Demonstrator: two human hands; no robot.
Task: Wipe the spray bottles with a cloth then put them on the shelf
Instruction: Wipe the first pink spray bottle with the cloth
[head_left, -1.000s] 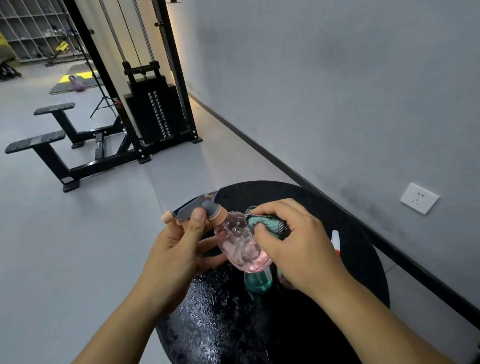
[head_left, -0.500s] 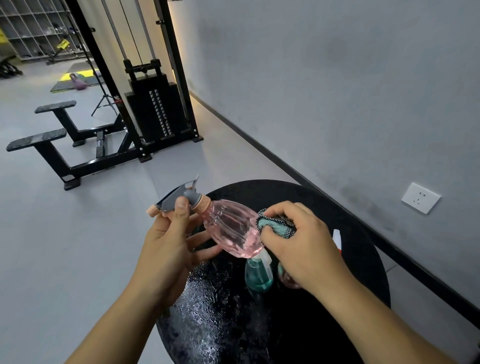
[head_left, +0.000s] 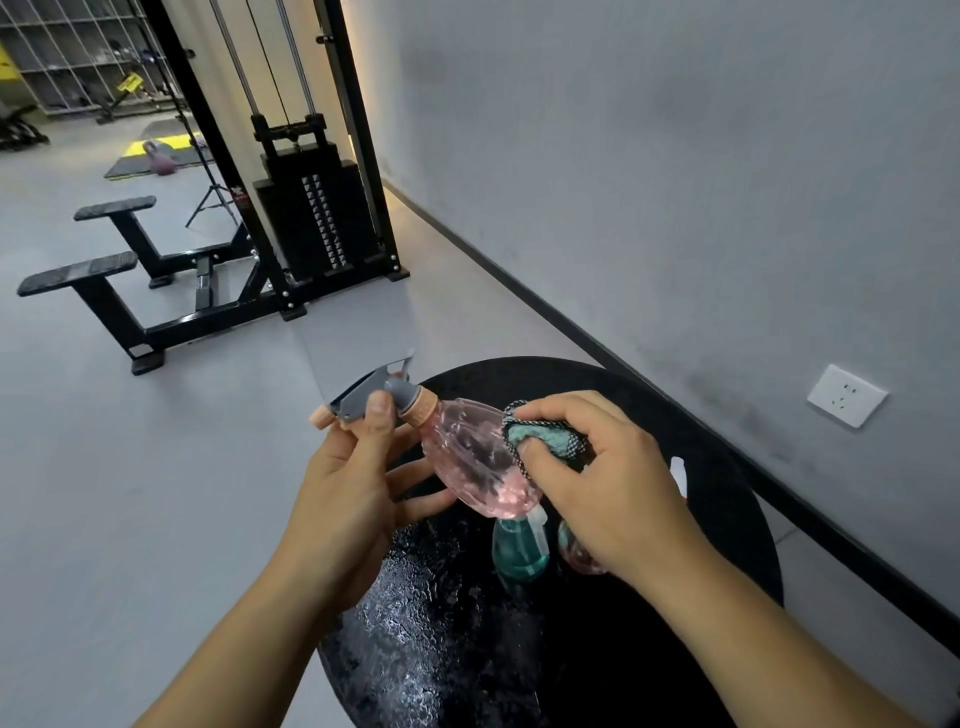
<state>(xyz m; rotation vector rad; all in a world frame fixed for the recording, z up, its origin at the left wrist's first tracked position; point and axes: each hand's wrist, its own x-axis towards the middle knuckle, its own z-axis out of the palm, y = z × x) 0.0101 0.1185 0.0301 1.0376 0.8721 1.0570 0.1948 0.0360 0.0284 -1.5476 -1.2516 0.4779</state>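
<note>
Wiping well means turning the pink bottle (head_left: 475, 462) by its grey sprayer while rubbing along the ribs. The left hand (head_left: 358, 483) pinches that sprayer; the right hand (head_left: 602, 488) grips the cloth (head_left: 543, 436) against the bottle's side, above the worktop (head_left: 649, 395), where other bottles stand.

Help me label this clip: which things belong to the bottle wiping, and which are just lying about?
Part of the job:
pink spray bottle, gripped by the left hand
cloth, in the right hand
teal spray bottle, standing on the black round table

Just lying about:
weight machine
bench
wall socket
</note>
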